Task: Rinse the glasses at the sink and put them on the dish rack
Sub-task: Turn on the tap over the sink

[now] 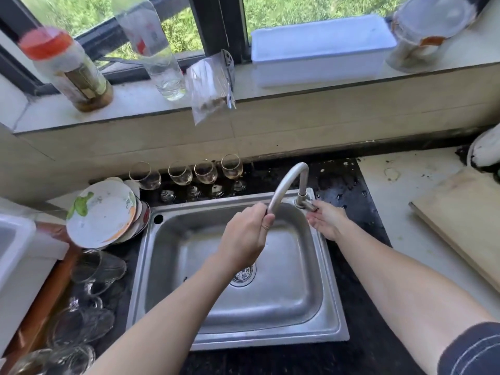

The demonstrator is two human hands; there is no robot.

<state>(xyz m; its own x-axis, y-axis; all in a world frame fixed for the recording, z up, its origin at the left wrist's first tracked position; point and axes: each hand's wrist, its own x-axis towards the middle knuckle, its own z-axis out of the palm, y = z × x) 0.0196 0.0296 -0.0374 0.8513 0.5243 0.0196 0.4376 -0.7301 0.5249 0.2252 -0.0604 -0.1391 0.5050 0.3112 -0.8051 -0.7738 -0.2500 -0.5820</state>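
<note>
Head view: left hand grips the faucet spout, likely aiming it over the sink. Right hand, fingers outstretched, touches the tap lever, probably to start water.

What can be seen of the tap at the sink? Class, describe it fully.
The tap is brushed silver metal, a slim gooseneck tube rising from a short base at the back right rim of the sink, arching up and curving down leftward over the basin. The left hand grips the spout near its outlet, hiding the tip. The right hand touches the small handle at the base. No water stream shows.
</note>
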